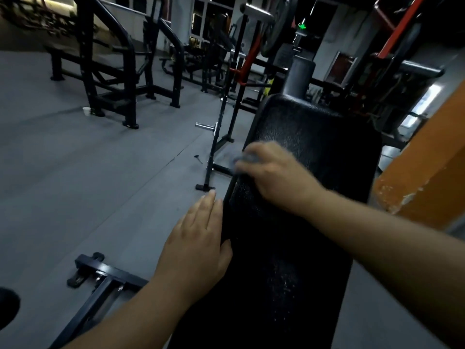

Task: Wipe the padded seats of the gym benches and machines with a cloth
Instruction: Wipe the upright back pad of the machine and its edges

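At pad edge, cloth in right fingers

Holds both bare forearms stretched forward from the lower edge of view. Lays the left hand flat, fingers straight and together, along the left edge of the bench, thumb resting on its top. Curls the right hand, farther ahead and blurred, knuckles up, over a bluish cloth.
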`<state>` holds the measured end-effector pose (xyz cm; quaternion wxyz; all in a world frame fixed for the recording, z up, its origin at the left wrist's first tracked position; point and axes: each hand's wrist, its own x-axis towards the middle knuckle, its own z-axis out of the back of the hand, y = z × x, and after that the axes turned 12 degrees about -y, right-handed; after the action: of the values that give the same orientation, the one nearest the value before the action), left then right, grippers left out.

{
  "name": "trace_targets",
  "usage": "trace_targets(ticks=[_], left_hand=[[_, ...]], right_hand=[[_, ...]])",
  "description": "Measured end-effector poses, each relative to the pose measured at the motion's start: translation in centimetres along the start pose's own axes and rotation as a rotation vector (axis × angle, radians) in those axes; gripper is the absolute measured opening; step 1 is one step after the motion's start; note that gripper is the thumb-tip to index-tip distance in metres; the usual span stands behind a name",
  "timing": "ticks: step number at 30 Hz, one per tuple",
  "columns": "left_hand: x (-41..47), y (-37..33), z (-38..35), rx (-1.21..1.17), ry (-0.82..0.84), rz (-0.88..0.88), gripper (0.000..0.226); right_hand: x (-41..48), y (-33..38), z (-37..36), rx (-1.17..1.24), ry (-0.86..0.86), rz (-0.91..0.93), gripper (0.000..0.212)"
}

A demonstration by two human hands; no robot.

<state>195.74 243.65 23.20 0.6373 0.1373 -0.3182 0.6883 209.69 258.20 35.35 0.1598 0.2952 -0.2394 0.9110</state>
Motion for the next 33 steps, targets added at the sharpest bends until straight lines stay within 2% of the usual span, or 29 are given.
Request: trace_targets(ticks=[1, 3, 4, 5, 6, 8, 10, 13, 14, 17, 18, 19, 22, 24, 26, 29, 31, 33], left_hand=[[0.0, 0.0, 0.0, 0.001, 0.000, -0.007, 0.071], [-0.1, 0.0, -0.2, 0.001, -0.006, -0.021, 0.071], [-0.1, 0.1, -0.3, 0.007, -0.016, -0.024, 0.072], [0.0, 0.3, -0.4, 0.015, -0.014, -0.022, 0.072], [0.1, 0.5, -0.5, 0.022, -0.006, -0.014, 0.072], [-0.1, 0.9, -0.6, 0.033, 0.006, 0.008, 0.073], [-0.6, 1.0, -0.7, 0.028, 0.030, 0.016, 0.073], [-1.5, 1.4, -0.5, 0.024, 0.058, 0.013, 0.072], [-1.9, 1.4, -0.3, 0.027, 0.067, 0.009, 0.072], [-2.8, 1.4, -0.4, 0.045, 0.073, -0.001, 0.072], [-3.1, 1.2, -0.5, 0.045, 0.078, 0.004, 0.072], [-3.4, 1.0, -0.6, 0.035, 0.086, 0.013, 0.073], [-4.3, 0.6, -0.6, 0.007, 0.100, 0.032, 0.074], [-5.1, 0.5, -0.4, -0.004, 0.118, 0.024, 0.073], [-5.7, 0.6, -0.2, -0.017, 0.119, 0.020, 0.073], [-6.4, 0.4, -0.1, -0.016, 0.113, 0.026, 0.073], [-6.9, 0.3, -0.1, -0.034, 0.114, 0.038, 0.076], [-7.5, 0.2, 0.0, -0.039, 0.131, 0.044, 0.079]], right_hand=[[1.5, -2.4, 1.0, -0.066, -0.071, -0.094, 0.035], [4.8, -7.0, 1.9, -0.193, -0.220, -0.435, 0.044], [5.9, -7.5, 1.4, -0.228, -0.241, -0.561, 0.046], [6.4, -6.4, 0.5, -0.246, -0.234, -0.593, 0.046], [6.0, -4.5, -0.6, -0.231, -0.216, -0.558, 0.047], [2.4, 0.3, -2.2, -0.122, -0.168, -0.342, 0.047], [-3.4, 4.5, -1.7, 0.066, -0.097, -0.195, 0.036], [-7.8, 5.2, 0.6, 0.110, 0.009, -0.007, 0.028], [-7.4, 4.2, 0.9, 0.089, -0.027, -0.040, 0.028], [-3.4, 2.5, -0.5, -0.033, -0.245, -0.478, 0.036], [-3.2, 3.8, -1.4, -0.038, -0.272, -0.538, 0.036], [-4.2, 5.9, -2.2, -0.010, -0.241, -0.500, 0.033], [-11.5, 11.9, -1.9, 0.097, -0.026, -0.175, 0.030], [-13.4, 12.0, -0.1, 0.085, 0.050, -0.071, 0.031], [-11.3, 10.0, 0.3, -0.020, -0.033, -0.133, 0.027], [-6.6, 8.4, -1.4, -0.164, -0.205, -0.385, 0.025], [-6.5, 10.7, -2.5, -0.063, -0.180, -0.459, 0.027], [-9.2, 13.7, -2.5, 0.019, -0.065, -0.372, 0.024]])
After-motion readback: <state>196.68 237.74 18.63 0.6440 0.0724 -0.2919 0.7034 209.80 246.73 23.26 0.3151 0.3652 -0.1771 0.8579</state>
